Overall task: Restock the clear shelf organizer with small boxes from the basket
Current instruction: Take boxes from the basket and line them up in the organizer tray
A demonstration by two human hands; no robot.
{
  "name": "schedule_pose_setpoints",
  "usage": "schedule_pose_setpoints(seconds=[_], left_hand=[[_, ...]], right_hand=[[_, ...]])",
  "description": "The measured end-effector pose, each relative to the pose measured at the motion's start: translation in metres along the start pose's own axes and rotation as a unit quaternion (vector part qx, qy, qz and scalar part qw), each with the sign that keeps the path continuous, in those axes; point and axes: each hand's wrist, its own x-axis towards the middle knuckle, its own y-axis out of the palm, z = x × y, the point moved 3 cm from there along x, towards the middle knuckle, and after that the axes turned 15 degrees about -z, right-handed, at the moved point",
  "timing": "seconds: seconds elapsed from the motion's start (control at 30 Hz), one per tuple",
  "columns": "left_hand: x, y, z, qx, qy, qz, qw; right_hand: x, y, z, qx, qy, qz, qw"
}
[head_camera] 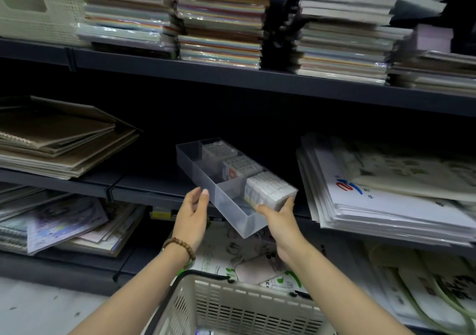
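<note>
Currently the clear organizer [226, 205] sticks out past the front edge of the middle shelf [144, 191], its near end lower than its far end. Whether the far end rests on the shelf I cannot tell. The right hand [279, 218] grips the near right corner, thumb over the rim and fingers curled beneath, just under a block of small boxes [270, 189]. The left hand [193, 213] is spread and relaxed, with only its thumb tip touching the left wall, so it steadies rather than carries. Small boxes fill the right column, while the left column looks bare. The basket [257, 296] sits below, near the person, its contents mostly hidden.

The main danger, as I judge it, is the lopsided load. All the weight lies on the right and hangs from one corner grip on smooth plastic. If that hand lets go to reach down for more stock, the left hand's light touch would probably not hold, and the organizer could twist and drop. The tilt could also send the packed boxes sliding toward the near wall and spilling over it. Pushed back in crooked, the organizer might snag the paper stack [386, 205] on its right.
</note>
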Motion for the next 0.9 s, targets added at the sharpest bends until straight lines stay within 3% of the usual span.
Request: schedule_pose_setpoints(seconds=[0.27, 0.37, 0.43, 0.5, 0.6, 0.67, 0.77, 0.9], left_hand=[[0.026, -0.027, 0.008, 0.029, 0.044, -0.027, 0.998], [0.031, -0.036, 0.016, 0.050, 0.057, -0.030, 0.997], [0.035, -0.040, 0.019, 0.064, 0.067, -0.036, 0.995], [0.039, -0.042, 0.020, 0.072, 0.071, -0.043, 0.994], [0.043, -0.045, 0.022, 0.078, 0.070, -0.049, 0.993], [0.045, -0.047, 0.023, 0.082, 0.068, -0.049, 0.993], [0.049, -0.051, 0.020, 0.068, 0.069, -0.058, 0.994], [0.052, -0.058, 0.018, 0.057, 0.076, -0.070, 0.993]], right_hand=[[0.047, -0.026, 0.025, 0.018, -0.012, 0.107, 0.994], [0.063, -0.036, 0.043, -0.105, -0.112, 0.089, 0.984], [0.060, -0.031, 0.055, -0.219, -0.265, 0.013, 0.939], [0.041, -0.009, 0.062, -0.244, -0.394, 0.006, 0.886], [0.017, 0.033, 0.052, -0.330, -0.454, 0.088, 0.823], [0.014, 0.047, 0.046, -0.401, -0.469, 0.071, 0.784], [0.018, 0.047, 0.047, -0.395, -0.480, 0.022, 0.783], [0.026, 0.029, 0.045, -0.373, -0.470, 0.041, 0.799]])
